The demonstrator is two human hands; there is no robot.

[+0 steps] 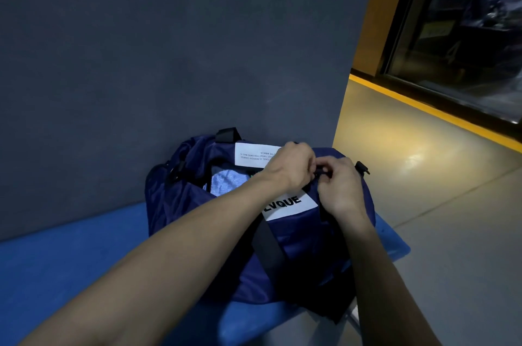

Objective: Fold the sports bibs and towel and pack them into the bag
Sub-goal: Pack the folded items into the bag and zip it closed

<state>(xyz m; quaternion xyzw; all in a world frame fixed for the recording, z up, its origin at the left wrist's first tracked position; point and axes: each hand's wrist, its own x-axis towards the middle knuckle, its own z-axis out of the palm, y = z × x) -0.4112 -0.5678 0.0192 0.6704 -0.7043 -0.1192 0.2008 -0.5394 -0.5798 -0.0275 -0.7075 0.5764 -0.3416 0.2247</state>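
— Both bare forearms fill the near edge of the view and reach out over the navy bag (308, 255), which sits on a blue bench (70, 269) against a dark grey wall (169, 49).

— What are the hands doing?

— The left hand (293, 166) and right hand (340, 190) meet at the right end of the bag's top opening. Fingers of both are curled and pinching something small and dark there, probably the zip pull and the fabric beside it, though the pull itself is too hidden to be sure.

— And the contents?

— A pale blue, nubbly cloth (226, 183), towel-like in weave, shows inside the open left part of the mouth, with a sliver of green just beside it. So the packing looks close to finished, and closing the bag appears to be what is left.

— What could go wrong?

— The bag is thin, slack nylon that creases and sags, so the zip track likely will not run straight unless one hand holds it taut. Soft cloth lying high near the opening could catch in the teeth. The wide black webbing strap (268, 246) drapes across the front and could snag too.

— Anything else about the bag?

— A white label with black lettering (291, 204) lies flat on its front panel, and a second white tag (251, 155) sits on the far side.
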